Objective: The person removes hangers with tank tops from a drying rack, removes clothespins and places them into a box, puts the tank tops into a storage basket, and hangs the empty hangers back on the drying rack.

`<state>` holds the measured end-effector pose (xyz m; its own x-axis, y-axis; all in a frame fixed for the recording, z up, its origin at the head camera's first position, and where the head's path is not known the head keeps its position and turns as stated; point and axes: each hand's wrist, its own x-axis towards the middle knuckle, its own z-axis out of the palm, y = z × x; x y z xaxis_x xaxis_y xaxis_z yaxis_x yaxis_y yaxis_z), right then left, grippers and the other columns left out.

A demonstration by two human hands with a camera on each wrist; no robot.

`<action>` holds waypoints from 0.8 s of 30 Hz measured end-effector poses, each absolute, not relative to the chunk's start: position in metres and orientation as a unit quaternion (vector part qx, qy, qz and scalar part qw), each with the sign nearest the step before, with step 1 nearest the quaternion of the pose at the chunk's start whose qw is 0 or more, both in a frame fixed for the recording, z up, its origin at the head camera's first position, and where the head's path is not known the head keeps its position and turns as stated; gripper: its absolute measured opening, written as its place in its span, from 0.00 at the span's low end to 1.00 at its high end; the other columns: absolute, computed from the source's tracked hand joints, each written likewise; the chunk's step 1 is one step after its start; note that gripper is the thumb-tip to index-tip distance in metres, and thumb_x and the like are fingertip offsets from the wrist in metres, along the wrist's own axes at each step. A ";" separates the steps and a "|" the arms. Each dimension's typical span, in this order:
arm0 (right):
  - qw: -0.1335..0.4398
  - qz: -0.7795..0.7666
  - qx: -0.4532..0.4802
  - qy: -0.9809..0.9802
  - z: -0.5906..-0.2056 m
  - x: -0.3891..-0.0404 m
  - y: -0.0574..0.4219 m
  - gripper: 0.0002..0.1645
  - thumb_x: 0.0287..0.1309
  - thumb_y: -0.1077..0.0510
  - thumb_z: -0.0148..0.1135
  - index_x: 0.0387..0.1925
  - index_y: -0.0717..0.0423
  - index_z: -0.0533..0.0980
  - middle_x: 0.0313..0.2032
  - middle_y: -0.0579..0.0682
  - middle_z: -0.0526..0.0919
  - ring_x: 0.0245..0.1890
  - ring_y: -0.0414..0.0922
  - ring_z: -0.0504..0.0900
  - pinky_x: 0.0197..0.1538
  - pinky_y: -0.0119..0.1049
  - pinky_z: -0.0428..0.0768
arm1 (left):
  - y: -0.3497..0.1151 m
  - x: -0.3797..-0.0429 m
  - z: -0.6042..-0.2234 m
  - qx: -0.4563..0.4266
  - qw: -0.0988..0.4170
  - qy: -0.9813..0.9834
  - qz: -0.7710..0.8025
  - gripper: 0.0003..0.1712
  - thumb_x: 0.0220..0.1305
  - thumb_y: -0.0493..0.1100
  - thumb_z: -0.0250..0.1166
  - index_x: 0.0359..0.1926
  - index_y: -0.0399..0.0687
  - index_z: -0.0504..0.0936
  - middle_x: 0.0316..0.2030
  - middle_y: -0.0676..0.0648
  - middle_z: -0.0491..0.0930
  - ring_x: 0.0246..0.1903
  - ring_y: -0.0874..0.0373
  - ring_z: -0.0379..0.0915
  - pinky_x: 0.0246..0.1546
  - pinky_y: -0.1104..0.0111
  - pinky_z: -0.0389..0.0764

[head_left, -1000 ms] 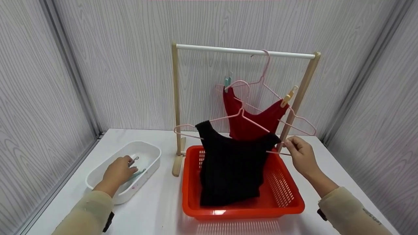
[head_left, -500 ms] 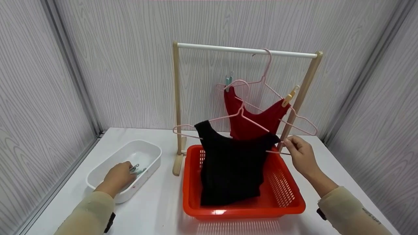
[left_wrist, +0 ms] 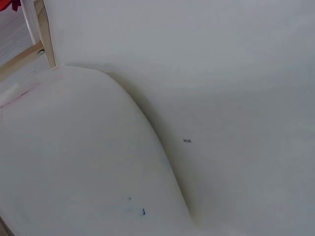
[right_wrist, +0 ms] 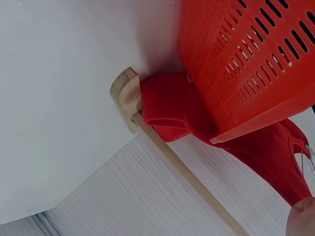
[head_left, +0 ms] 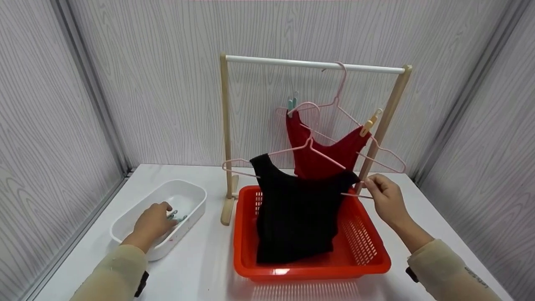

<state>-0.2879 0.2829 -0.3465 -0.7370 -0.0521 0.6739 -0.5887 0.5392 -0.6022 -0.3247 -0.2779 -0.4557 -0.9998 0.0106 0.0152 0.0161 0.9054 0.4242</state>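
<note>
Pale translucent sleeves (head_left: 115, 274) nearest, black bands at the cuffs, one either side of the red plastic basket (head_left: 311, 274). Basket sits on a white table (head_left: 207, 255), slotted sides, glossy front rim.

Left of basket, well apart: white oblong tub (head_left: 184, 233), same table; left-wrist view gets mostly its outer wall, small blue marks. Left hand (head_left: 151, 222) down inside tub, at a grey-looking clothespin (head_left: 171, 215) and a teal clothespin (head_left: 180, 220). Fingertips partly hidden; can't tell whether they grip a pin or just touch.

Black sleeveless top (head_left: 299, 217): lower part inside basket, neckline and straps above its back rim, on front pink hanger (head_left: 328, 159). Hanger tilted, left end higher, its arms sticking out past both straps.

Right hand (head_left: 386, 198) over basket's right back corner, thumb and finger pinching the hanger's right end, just beside the black strap.

Behind basket: red sleeveless top (head_left: 336, 161), mint clothespin (head_left: 290, 104) at left strap, yellow clothespin (head_left: 367, 126) at right, on rear pink hanger (head_left: 348, 116). Right-wrist view: its lower part drops behind basket, beside a wooden foot.

Also behind basket: garment rack (head_left: 225, 125), wooden posts, white rail; rear hanger hooked on it. Farthest back, wood-grain wall panel (head_left: 167, 104).
</note>
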 end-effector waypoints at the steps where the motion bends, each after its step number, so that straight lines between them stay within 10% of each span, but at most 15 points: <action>1: 0.306 0.440 0.195 -0.822 -0.347 -0.288 0.283 0.09 0.66 0.75 0.53 0.30 0.70 0.77 0.27 0.41 0.79 0.27 0.34 0.71 0.32 0.24 0.70 | -0.277 -0.325 -0.455 -0.009 0.012 -0.976 -0.219 0.30 0.63 0.44 0.68 0.57 0.25 0.73 0.49 0.26 0.75 0.49 0.31 0.75 0.51 0.41 0.74; 24: 0.319 0.432 0.202 -0.819 -0.344 -0.288 0.286 0.10 0.67 0.73 0.53 0.28 0.72 0.76 0.26 0.40 0.77 0.26 0.32 0.69 0.33 0.24 0.69 | -0.226 -0.336 -0.407 -0.089 0.223 -0.944 -0.225 0.18 0.73 0.44 0.58 0.56 0.35 0.77 0.50 0.35 0.79 0.51 0.37 0.75 0.52 0.46 0.74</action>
<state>-0.2876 0.2863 -0.3443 -0.7149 -0.0563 0.6970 -0.6069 0.5451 -0.5784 -0.3361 -0.2260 -0.4072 -0.8847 0.0673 0.4612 0.2684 0.8826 0.3860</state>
